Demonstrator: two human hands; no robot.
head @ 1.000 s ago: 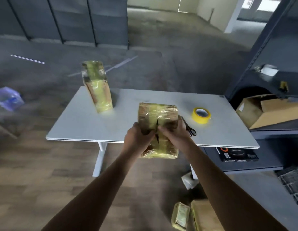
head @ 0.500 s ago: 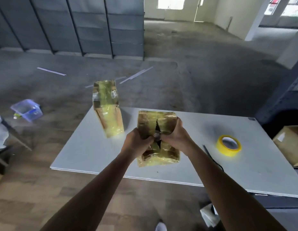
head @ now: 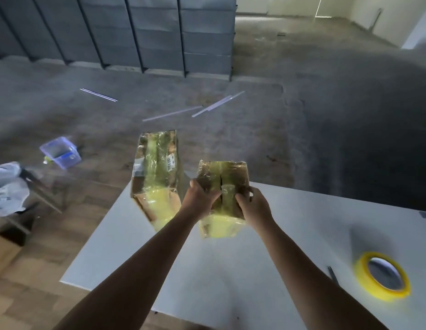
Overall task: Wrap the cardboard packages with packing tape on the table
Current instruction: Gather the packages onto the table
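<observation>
My left hand (head: 199,198) and right hand (head: 253,206) both have fingers curled round the same cardboard package (head: 220,226), one on each side of its top face. A yellowish tab of tape (head: 227,192) sticks up on the seam between them, and I cannot tell whether either thumb is pressing it. The package sits upright between the hands over the far part of the table (head: 231,270); whether its base touches the top I can't make out. It already looks banded with glossy yellow tape on several faces, so I judge this one nearly done, with only the loose end to smooth down. Just beyond my left hand stands a second package (head: 157,177), taller and leaning, also shiny with tape, and it reads as finished. The tape roll (head: 383,276) lies flat well to the right of my right hand, nearer me, with a thin dark sliver (head: 332,273) beside it that I can't identify. Nothing lies between hands and roll. Farther left, off the table, are a clear plastic tub (head: 61,152) on the floor and a white bag (head: 7,186). Grey shelving (head: 159,32) lines the back.
</observation>
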